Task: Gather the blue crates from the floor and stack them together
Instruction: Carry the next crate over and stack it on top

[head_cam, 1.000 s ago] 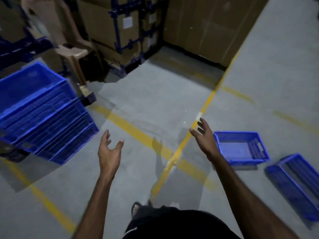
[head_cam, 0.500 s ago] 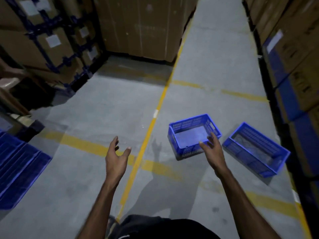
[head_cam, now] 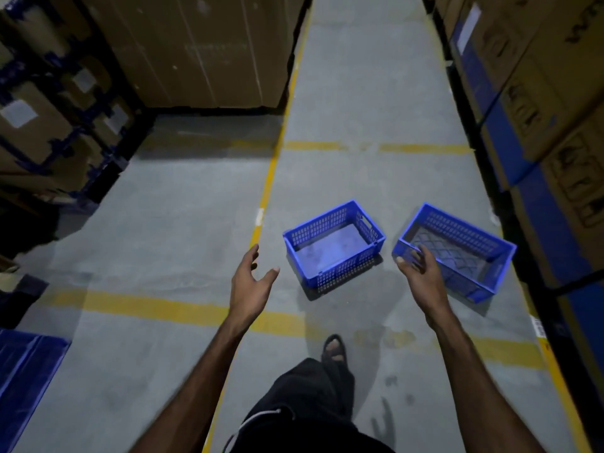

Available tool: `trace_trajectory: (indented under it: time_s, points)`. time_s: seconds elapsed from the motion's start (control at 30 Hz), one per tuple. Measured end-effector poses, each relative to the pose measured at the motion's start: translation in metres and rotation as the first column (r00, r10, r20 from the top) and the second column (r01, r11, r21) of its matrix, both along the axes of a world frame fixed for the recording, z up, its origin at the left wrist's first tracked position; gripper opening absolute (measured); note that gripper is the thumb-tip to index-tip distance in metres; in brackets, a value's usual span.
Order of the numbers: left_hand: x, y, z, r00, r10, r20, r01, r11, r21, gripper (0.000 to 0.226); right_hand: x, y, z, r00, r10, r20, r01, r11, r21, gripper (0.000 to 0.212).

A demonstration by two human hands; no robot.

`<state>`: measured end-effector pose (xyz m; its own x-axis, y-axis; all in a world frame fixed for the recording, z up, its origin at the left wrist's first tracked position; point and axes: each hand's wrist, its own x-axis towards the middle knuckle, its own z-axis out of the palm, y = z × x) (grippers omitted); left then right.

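Two blue crates stand upright on the grey floor ahead of me. The nearer crate sits just right of a yellow line; the second crate lies further right, angled toward the shelving. My left hand hovers open, left of the nearer crate and apart from it. My right hand is open too, its fingertips over the near corner of the second crate; contact is unclear. A corner of the blue crate stack shows at the lower left edge.
Stacked cardboard boxes block the far left, and blue racks hold more boxes. Shelving with cartons lines the right side. Yellow lines cross the aisle. My sandalled foot steps forward.
The view has swung right, away from the crate stack, and closer to the two crates. Both hands stayed open and moved forward; the right hand now overlaps the second crate.
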<state>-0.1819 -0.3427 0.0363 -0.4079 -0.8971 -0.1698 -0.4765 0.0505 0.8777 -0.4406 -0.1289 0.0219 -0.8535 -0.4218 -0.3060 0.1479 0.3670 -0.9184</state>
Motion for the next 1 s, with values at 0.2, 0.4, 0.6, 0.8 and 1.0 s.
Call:
trace_trajectory:
  time_s: [0.2, 0.4, 0.6, 0.8, 1.0]
  points:
    - [-0.089, -0.016, -0.044, 1.0, -0.002, 0.019, 0.001, 0.997, 0.071, 0.071, -0.082, -0.007, -0.005, 0.998, 0.056, -0.022, -0.054, 0.995, 0.081, 0.071]
    - [-0.163, -0.04, -0.081, 0.997, 0.022, 0.07, -0.032, 0.99, 0.139, 0.072, -0.179, -0.014, -0.018, 0.988, 0.152, -0.018, -0.143, 0.958, 0.25, 0.075]
    - [-0.205, -0.068, -0.101, 0.985, 0.126, 0.117, -0.147, 0.969, 0.2, 0.074, -0.258, -0.061, -0.047, 0.966, 0.26, 0.011, -0.252, 0.925, 0.283, 0.071]
    - [-0.232, -0.101, -0.147, 0.948, 0.275, 0.164, -0.31, 0.914, 0.263, 0.07, -0.317, -0.136, -0.121, 0.918, 0.364, 0.159, -0.396, 0.874, 0.283, 0.068]
    - [-0.259, -0.14, -0.238, 0.899, 0.369, 0.235, -0.429, 0.848, 0.311, 0.071, -0.376, -0.216, -0.234, 0.86, 0.442, 0.256, -0.506, 0.805, 0.31, 0.068]
